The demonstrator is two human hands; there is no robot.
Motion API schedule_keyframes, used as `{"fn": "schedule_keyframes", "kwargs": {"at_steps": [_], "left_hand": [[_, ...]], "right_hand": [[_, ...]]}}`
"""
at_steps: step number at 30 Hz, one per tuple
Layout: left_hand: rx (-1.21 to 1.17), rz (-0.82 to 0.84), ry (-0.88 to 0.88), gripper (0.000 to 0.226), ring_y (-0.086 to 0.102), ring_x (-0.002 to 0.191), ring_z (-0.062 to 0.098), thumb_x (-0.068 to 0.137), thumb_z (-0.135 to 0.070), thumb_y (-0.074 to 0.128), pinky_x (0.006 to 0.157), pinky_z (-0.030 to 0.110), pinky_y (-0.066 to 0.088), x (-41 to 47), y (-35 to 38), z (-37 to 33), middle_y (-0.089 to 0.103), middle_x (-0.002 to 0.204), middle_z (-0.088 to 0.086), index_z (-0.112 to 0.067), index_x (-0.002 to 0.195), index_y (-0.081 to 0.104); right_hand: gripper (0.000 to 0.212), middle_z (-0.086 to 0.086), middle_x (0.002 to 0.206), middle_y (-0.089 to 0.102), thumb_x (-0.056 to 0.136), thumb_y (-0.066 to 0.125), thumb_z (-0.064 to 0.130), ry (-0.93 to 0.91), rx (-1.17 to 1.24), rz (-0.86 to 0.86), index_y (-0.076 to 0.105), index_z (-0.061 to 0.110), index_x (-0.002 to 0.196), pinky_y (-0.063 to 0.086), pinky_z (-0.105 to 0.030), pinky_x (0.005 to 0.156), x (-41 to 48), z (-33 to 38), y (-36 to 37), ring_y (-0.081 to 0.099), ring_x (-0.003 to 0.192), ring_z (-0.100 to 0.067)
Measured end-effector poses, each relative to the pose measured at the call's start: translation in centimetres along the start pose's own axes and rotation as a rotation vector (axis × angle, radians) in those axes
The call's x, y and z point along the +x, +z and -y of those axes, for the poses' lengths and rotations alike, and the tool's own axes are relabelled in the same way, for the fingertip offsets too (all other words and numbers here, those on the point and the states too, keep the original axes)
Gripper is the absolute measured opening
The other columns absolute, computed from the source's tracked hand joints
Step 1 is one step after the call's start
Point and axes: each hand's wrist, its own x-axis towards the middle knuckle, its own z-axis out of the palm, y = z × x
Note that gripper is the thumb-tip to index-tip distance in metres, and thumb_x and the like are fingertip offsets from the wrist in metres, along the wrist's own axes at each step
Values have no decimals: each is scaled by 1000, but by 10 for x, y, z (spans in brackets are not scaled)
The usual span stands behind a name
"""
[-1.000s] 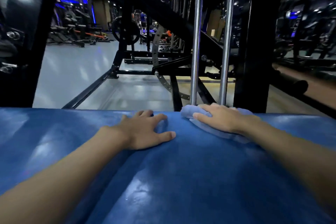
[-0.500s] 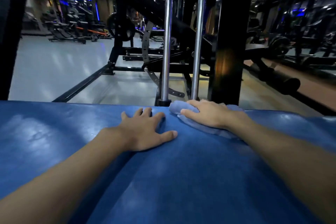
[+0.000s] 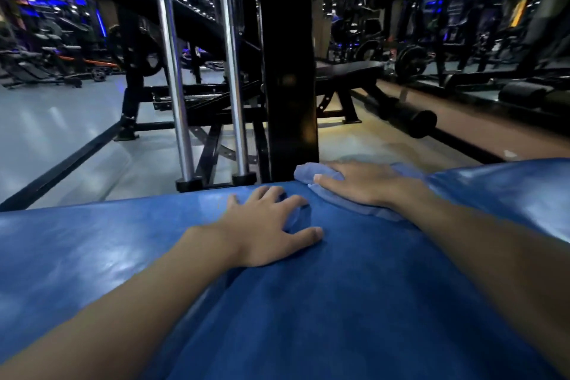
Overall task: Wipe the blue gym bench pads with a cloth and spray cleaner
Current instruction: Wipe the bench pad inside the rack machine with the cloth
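Fingers (image 3: 331, 183) press cloth (image 3: 303, 170) at pad's (image 3: 339, 302) far edge.

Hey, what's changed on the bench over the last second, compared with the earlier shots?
The right hand slid the cloth a little leftward along the far edge of the blue pad, closing on the left hand. The view also swung, putting the chrome rods further left in frame. Nothing grasped or released; the left hand stays flat on the pad, the right still presses the cloth.

Dim gym, ceiling spots, edge blur
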Motion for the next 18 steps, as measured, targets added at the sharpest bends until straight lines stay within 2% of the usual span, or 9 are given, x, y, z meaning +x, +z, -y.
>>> {"fn": "schedule_keyframes", "kwargs": {"at_steps": [2, 6, 8, 12, 16, 18], "left_hand": [[21, -16, 32, 73, 22, 145, 16, 82, -85, 24, 112, 62, 19, 11, 3, -17, 29, 153, -8, -45, 143, 28], [41, -7, 53, 71, 19, 146, 20, 82, -84, 22, 112, 65, 16, 25, 9, -45, 26, 153, -5, -48, 144, 24], [29, -14, 45, 70, 20, 144, 19, 83, -83, 24, 112, 66, 15, 27, 10, -51, 28, 151, -5, -45, 142, 27], [28, -8, 41, 69, 23, 143, 20, 84, -82, 27, 112, 65, 16, 26, 7, -54, 30, 149, -5, -43, 141, 29], [17, 2, 23, 68, 27, 141, 21, 85, -81, 29, 112, 62, 18, 27, 4, -57, 32, 148, -5, -42, 140, 31], [2, -4, 17, 67, 27, 142, 22, 85, -80, 29, 112, 62, 18, 25, 3, -60, 32, 149, -5, -41, 140, 32]], "right_hand": [[66, 6, 140, 53, 80, 19, 83, 66, -33, -38, 43, 51, 133, 38, -46, 105, 2, -21, -3, 51, 123, -23], [85, 5, 135, 57, 73, 12, 91, 158, -20, -56, 46, 45, 135, 40, -49, 102, 8, -57, -7, 53, 119, -26], [91, 8, 133, 58, 64, 7, 98, 178, 28, -74, 47, 50, 131, 42, -49, 99, 12, -77, -6, 56, 114, -23], [78, 12, 126, 61, 71, 14, 90, 198, 69, -81, 52, 51, 126, 46, -45, 94, 6, -87, -8, 59, 106, -20], [67, 3, 129, 59, 82, 22, 73, 226, 56, -132, 54, 38, 129, 44, -44, 99, -23, -78, -12, 55, 112, -24], [60, -1, 134, 54, 86, 25, 67, 247, 63, -139, 45, 41, 136, 41, -45, 103, -43, -78, -12, 50, 120, -26]]}}
